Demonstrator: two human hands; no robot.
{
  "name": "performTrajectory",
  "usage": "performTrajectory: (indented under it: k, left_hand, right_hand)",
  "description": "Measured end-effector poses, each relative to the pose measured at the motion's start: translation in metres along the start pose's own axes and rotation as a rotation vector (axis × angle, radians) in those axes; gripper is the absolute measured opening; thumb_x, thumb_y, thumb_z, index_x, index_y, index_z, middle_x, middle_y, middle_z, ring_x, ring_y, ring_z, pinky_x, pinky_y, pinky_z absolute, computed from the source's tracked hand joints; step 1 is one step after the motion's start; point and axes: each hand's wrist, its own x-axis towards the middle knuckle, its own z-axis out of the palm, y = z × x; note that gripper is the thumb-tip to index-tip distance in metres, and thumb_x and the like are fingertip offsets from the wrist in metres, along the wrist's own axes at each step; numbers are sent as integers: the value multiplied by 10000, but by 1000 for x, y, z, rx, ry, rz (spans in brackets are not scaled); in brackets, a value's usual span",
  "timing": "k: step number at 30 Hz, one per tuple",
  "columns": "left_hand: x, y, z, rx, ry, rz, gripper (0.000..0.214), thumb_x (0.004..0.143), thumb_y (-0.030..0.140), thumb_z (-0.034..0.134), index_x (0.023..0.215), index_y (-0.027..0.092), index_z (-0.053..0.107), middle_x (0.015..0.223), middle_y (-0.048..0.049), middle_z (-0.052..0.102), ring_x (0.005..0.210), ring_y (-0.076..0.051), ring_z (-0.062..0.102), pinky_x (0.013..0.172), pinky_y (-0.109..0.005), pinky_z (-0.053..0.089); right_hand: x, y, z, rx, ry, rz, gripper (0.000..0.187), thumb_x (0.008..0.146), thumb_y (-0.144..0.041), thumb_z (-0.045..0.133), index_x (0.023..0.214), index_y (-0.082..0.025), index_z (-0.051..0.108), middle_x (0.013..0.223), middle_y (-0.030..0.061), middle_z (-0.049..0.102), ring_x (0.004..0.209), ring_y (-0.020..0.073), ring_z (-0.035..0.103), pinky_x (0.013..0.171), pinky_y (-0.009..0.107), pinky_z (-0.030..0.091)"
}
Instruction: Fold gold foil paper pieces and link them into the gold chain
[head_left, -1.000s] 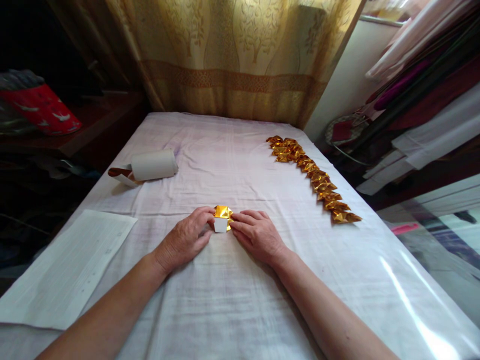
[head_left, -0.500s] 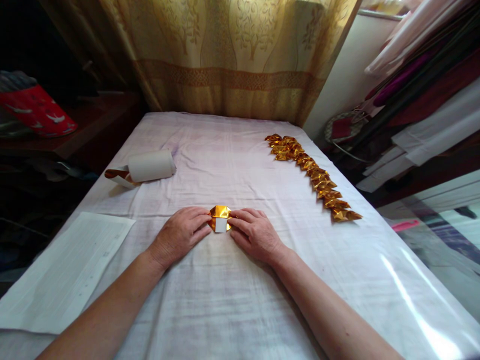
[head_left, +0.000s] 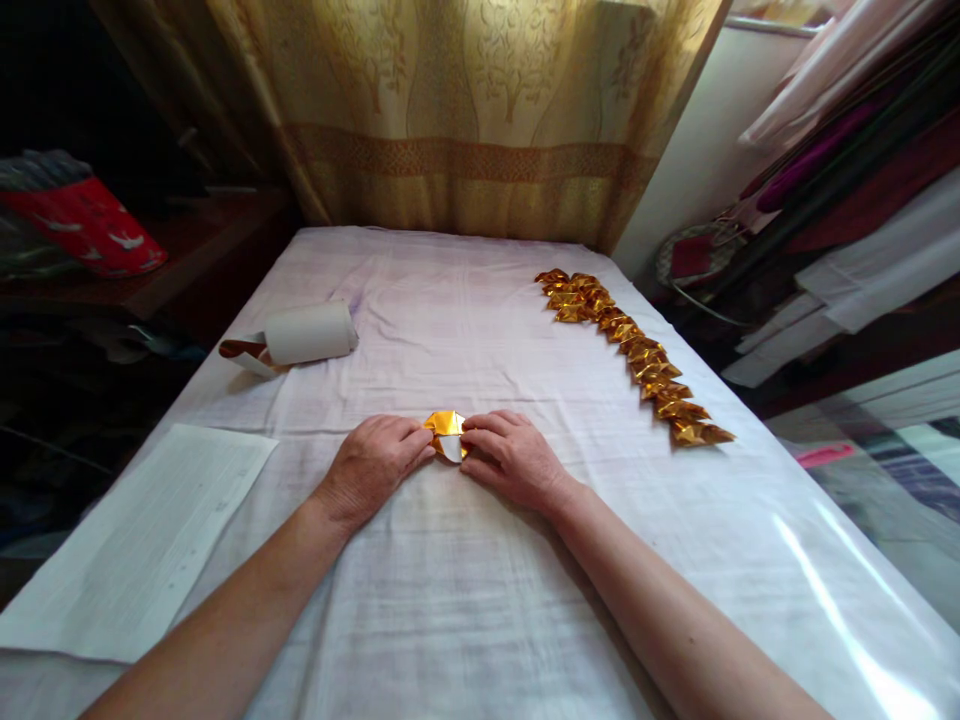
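A small folded piece of gold foil paper (head_left: 447,432) with a white underside lies on the white cloth between my hands. My left hand (head_left: 373,466) presses its left edge with curled fingertips. My right hand (head_left: 512,460) pinches the right edge, fingers bent together. Both hands rest low on the cloth and cover part of the paper.
A row of several finished gold folded pieces (head_left: 634,353) runs along the right side of the table (head_left: 465,600). A white roll with gold lining (head_left: 300,335) lies at the left. A white lined sheet (head_left: 142,540) sits at the near left. A curtain (head_left: 480,120) hangs behind.
Both hands have closed in on the gold paper. Less of its white flap shows now, and the piece looks smaller and more folded.
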Motion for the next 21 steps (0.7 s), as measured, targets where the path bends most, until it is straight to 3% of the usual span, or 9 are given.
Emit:
performTrajectory:
  k: [7, 11, 15, 21]
  left_hand:
    - [0, 1, 0, 26, 23, 10, 167, 987, 276, 506, 958, 186, 644, 916, -45, 725, 841, -210, 660, 788, -357, 496]
    - [-1, 1, 0, 7, 43, 10, 162, 975, 232, 507, 978, 194, 665, 970, -47, 729, 878, -216, 656, 799, -365, 497]
    - [-5, -2, 4, -101, 44, -45, 173, 975, 246, 511, 974, 201, 678, 981, -41, 726, 905, -209, 647, 822, -362, 492]
    - [-10, -2, 4, -284, 29, -146, 205, 971, 277, 513, 899, 195, 686, 905, -41, 694, 871, -187, 609, 836, -348, 471]
  right_hand:
    - [0, -5, 1, -55, 29, -8, 187, 957, -331, 593, 1046, -194, 685, 1170, 78, 714, 1009, 228, 630, 874, 370, 450]
    - [0, -5, 0, -53, 25, -2, 213, 936, -362, 625, 1054, -196, 684, 1186, 87, 708, 1014, 230, 628, 872, 370, 450]
    - [-3, -4, 1, -29, 34, 1, 216, 941, -332, 610, 1090, -193, 683, 1148, 91, 720, 1000, 230, 632, 863, 369, 453]
    - [-5, -7, 9, 63, 88, 90, 194, 954, -230, 531, 968, -203, 722, 956, 80, 730, 862, 198, 631, 801, 334, 475]
